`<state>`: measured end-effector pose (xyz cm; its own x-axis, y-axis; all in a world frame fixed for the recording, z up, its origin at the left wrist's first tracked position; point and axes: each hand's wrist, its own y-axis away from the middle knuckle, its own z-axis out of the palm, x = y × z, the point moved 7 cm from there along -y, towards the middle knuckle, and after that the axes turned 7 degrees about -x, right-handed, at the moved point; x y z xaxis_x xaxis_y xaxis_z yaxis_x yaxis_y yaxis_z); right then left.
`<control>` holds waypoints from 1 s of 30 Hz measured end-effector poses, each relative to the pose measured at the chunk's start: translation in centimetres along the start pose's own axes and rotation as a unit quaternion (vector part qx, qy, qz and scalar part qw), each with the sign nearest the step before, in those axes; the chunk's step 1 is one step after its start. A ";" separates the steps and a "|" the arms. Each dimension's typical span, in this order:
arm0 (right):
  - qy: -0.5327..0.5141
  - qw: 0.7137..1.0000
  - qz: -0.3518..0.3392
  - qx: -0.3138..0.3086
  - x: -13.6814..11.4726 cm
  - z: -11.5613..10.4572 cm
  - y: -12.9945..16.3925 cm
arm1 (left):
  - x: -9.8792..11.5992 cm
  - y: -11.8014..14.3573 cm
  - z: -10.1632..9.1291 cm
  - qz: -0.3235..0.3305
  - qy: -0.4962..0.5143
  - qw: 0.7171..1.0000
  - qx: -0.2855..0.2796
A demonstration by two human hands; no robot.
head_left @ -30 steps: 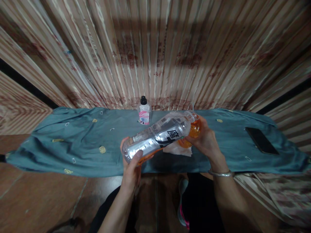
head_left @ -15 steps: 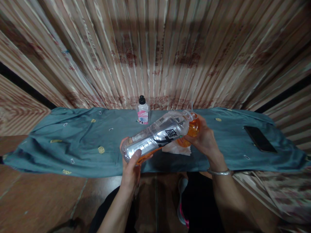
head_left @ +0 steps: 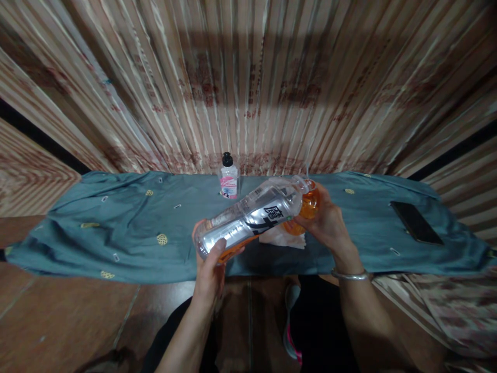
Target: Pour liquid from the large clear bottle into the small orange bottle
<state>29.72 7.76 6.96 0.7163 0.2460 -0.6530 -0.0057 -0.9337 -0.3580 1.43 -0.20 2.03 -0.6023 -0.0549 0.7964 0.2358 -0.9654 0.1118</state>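
L hand [head_left: 209,269] grips base of clear plastic bottle [head_left: 248,220] tilted over teal cloth [head_left: 128,233], neck in small orange bottle [head_left: 308,204] clasped by R hand [head_left: 328,223]; pouring underway, liquid left in big one.

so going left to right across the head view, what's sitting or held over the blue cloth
left hand at the base of the tilted bottle → small bottle with a black cap standing at the back → white tissue → right hand at the bottle's neck → black phone
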 end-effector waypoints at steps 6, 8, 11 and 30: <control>0.000 1.000 -0.008 0.006 0.0 0.0 0.0 | 0.1 0.1 0.3 -0.004 0.009 1.000 -0.004; -0.003 1.000 -0.012 0.005 -0.1 0.0 0.0 | 0.2 0.2 0.3 -0.004 0.009 1.000 -0.006; 0.000 1.000 -0.011 0.006 -0.1 -0.1 0.0 | 0.1 0.2 0.3 -0.003 0.007 1.000 -0.005; 0.016 1.000 0.019 0.001 0.4 -0.1 0.1 | -0.3 -0.1 -0.2 -0.002 -0.008 1.000 -0.006</control>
<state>30.11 7.78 6.73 0.7379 0.2024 -0.6439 -0.0342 -0.9415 -0.3351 1.45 -0.11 1.67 -0.5913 -0.0471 0.8051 0.2241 -0.9686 0.1079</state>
